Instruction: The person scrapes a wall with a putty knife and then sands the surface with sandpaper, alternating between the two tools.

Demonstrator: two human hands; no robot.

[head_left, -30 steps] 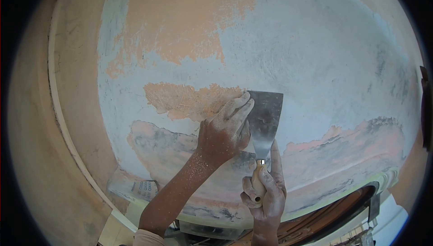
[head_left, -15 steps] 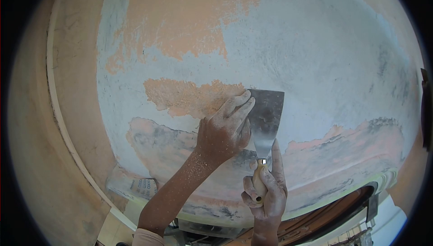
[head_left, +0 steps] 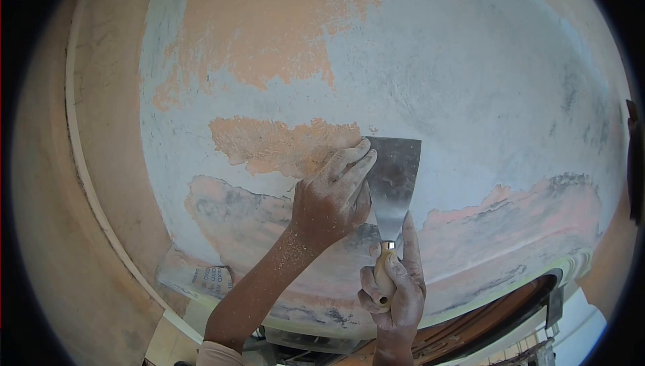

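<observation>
A wide metal scraper point(head_left: 395, 181) lies with its blade against the pale, patchy surface. Its light handle is held by my right hand point(head_left: 398, 284), with the fingers curled round it and one finger stretched up beside the lower blade. My left hand point(head_left: 332, 198), dusty with flakes, is closed at the blade's left edge, two fingertips on its upper left corner and the other fingers bent. Left of the blade's top edge is a rough orange bare patch point(head_left: 269, 141) with ragged borders.
Above is a larger orange patch point(head_left: 262, 23). A pinkish, grey-stained band point(head_left: 497, 232) runs below. Printed paper point(head_left: 213, 279) is at the lower left, near a curved pale trim point(head_left: 101, 215). A brown curved-top frame point(head_left: 484, 329) stands at the lower right.
The scraper and both hands sit slightly lower in view. The surface has shifted slightly left, and a small chipped mark now shows just above the blade's top edge.
</observation>
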